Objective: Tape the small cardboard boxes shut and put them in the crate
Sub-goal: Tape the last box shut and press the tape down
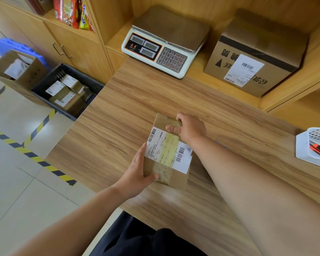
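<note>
Fingers [140,154]: the left hand [137,174] lays them together along the small cardboard box [179,179] side, thumb on top, gripping it.
Right hand [190,128]: curled over the box's far edge, seemingly pressing the tape [169,145] down.
Box: flat on the counter [137,100].
Crate [85,76]: floor, left, well apart, with labelled boxes inside.

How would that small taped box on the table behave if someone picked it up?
Probably stiff: the small box shows crisp, square edges. Likely light, since the left hand steadies it with a grip on one corner only. The glossy tape may feel slick, but the flat base shouldn't roll or tip on the table.
</note>
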{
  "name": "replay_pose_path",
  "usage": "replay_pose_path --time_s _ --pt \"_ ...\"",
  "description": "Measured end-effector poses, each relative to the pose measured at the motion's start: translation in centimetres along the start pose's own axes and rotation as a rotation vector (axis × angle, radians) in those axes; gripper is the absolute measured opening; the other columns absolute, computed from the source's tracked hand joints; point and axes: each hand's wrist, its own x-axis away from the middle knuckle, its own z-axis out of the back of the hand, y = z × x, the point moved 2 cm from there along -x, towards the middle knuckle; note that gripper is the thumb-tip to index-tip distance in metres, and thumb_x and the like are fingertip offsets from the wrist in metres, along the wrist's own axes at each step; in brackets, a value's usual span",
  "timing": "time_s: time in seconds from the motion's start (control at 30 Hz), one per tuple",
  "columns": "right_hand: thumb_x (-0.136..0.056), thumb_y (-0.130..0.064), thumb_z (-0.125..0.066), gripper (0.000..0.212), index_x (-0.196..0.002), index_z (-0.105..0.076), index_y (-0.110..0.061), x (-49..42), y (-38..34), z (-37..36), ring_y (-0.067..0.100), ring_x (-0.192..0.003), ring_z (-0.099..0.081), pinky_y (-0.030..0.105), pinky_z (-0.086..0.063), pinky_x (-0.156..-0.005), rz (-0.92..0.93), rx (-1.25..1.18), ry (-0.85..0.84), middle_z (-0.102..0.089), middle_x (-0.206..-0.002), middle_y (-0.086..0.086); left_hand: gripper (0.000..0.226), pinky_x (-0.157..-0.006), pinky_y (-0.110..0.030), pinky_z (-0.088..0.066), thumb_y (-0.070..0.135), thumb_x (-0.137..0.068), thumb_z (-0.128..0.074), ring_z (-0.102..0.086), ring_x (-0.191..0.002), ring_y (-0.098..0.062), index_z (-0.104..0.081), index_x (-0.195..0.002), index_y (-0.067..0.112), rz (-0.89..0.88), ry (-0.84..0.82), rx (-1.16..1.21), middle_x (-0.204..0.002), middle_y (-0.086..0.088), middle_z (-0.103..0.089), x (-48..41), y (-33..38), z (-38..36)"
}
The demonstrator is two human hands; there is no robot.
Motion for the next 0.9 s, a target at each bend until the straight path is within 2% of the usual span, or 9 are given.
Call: replay_pose_path --time_s 0.1,0.27,0.4,0.5,0.57,0.67,0.7,0.8,0.9 --pt "-0.086 -0.062 -0.053 0.045 -0.071 -0.043 -0.021 -0.4 0.1 -0.1 0.02 -0.075 -0.049 0.031 -0.028 -0.062 -0.054 -0.098 0.065 -0.047 -0.067 -0.009 0.114 -0.115 -0.027 -0.015 0.053 -0.07 -0.064 -0.011 -0.142 -0.01 0.007 -0.151 0.018 -0.011 -0.014 0.005 -0.156 0.005 -0.01 0.0 0.1 -0.1" --pt "-0.096 -0.047 -0.047 0.046 -0.062 -0.036 -0.018 -0.8 0.4 -0.1 0.016 -0.055 -0.035 0.03 -0.021 -0.051 -0.121 -0.181 0.067 -0.036 -0.055 -0.005 0.117 -0.114 -0.024 -0.012 0.062 -0.066 -0.059 -0.009 -0.142 -0.008 0.008 -0.151 0.018 0.002 -0.021 0.01 -0.156 0.006 -0.008 0.1 0.1 0.0" --pt "-0.097 -0.035 -0.052 0.035 -0.078 -0.061 -0.007 -1.2 1.4 0.3 0.016 -0.056 -0.039 0.029 -0.026 -0.052 -0.227 -0.44 0.06 -0.043 -0.059 -0.002 0.113 -0.114 -0.023 -0.01 0.054 -0.069 -0.062 -0.007 -0.142 -0.007 0.009 -0.15 0.017 0.002 -0.023 -0.01 -0.154 0.008 -0.007 0.1 0.2 0.0" --pt "-0.091 -0.037 -0.061 0.03 -0.072 -0.057 -0.015 0.3 2.2 0.0 0.012 -0.064 -0.045 0.027 -0.033 -0.06 -0.275 -0.613 0.076 -0.049 -0.066 -0.006 0.113 -0.111 -0.019 -0.008 0.054 -0.069 -0.06 -0.006 -0.14 -0.002 0.009 -0.15 0.017 -0.014 -0.03 -0.014 -0.152 0.011 -0.005 0.1 0.1 0.0" --pt "-0.086 -0.042 -0.066 0.029 -0.091 -0.063 -0.013 1.4 2.5 -0.6 0.011 -0.085 -0.052 0.023 -0.037 -0.07 -0.309 -0.674 0.077 -0.059 -0.088 -0.007 0.111 -0.109 -0.016 -0.006 0.049 -0.07 -0.061 -0.005 -0.138 0.0 0.009 -0.15 0.017 0.002 -0.029 -0.001 -0.151 0.012 -0.004 0.2 0.1 0.0" --pt "-0.083 -0.049 -0.068 0.058 -0.127 -0.051 -0.016 2.9 2.3 -0.9 0.013 -0.113 -0.047 0.019 -0.036 -0.081 -0.386 -0.649 0.123 -0.047 -0.127 -0.003 0.108 -0.11 -0.018 -0.008 0.041 -0.07 -0.062 -0.008 -0.137 0.0 0.006 -0.151 0.018 0.021 -0.026 0.051 -0.151 0.012 -0.007 0.2 0.5 -0.1" --pt "-0.082 -0.051 -0.067 0.064 -0.132 -0.046 -0.016 3.3 2.2 -0.8 0.015 -0.11 -0.05 0.021 -0.038 -0.081 -0.41 -0.64 0.135 -0.045 -0.129 -0.001 0.108 -0.11 -0.02 -0.009 0.04 -0.07 -0.062 -0.008 -0.137 0.0 0.005 -0.151 0.018 0.026 -0.025 0.063 -0.15 0.013 -0.008 0.2 0.6 -0.1" --pt "-0.086 -0.049 -0.063 0.063 -0.135 -0.041 -0.017 4.3 1.6 -0.4 0.006 -0.073 -0.05 0.02 -0.04 -0.056 -0.444 -0.622 0.094 -0.046 -0.114 -0.002 0.102 -0.113 -0.024 -0.011 0.033 -0.071 -0.06 -0.011 -0.139 -0.003 0.002 -0.151 0.018 0.037 -0.024 0.087 -0.15 0.012 -0.012 0.2 0.8 0.0" --pt "-0.087 -0.044 -0.064 0.06 -0.134 -0.04 -0.015 4.8 1.6 0.2 0.014 -0.089 -0.048 0.02 -0.04 -0.06 -0.475 -0.661 0.076 -0.045 -0.119 -0.004 0.097 -0.109 -0.027 -0.025 0.026 -0.073 -0.058 -0.018 -0.136 -0.007 -0.001 -0.152 0.022 0.061 -0.033 0.152 -0.148 0.012 -0.018 0.2 1.1 0.0"
